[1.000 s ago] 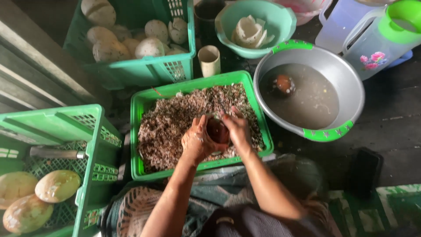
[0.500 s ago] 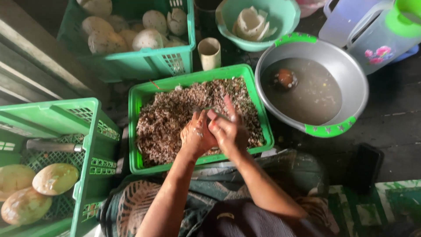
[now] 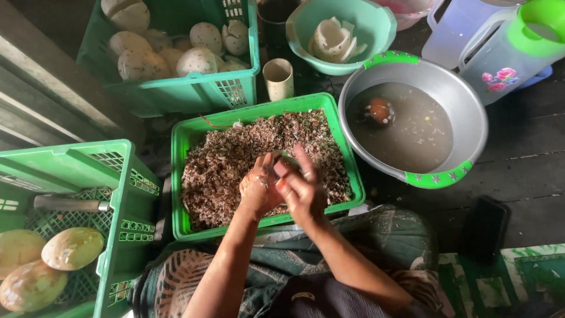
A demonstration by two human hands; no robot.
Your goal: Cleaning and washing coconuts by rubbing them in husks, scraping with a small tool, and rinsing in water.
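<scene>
Where flaky shavings [image 3: 235, 159] lie, cupped hands [image 3: 282, 188] meet.

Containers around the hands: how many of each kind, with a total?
Green crates: 2
Green tray of shavings: 1
Bowls and basins: 2
Cup: 1
Jugs: 2
Total: 8

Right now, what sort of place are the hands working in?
Probably an informal home or small-workshop food-prep spot on a dark plank floor. Both hands work over a green tray of brown shavings, with a green crate of peeled coconuts and a metal basin of murky water beside it.
</scene>
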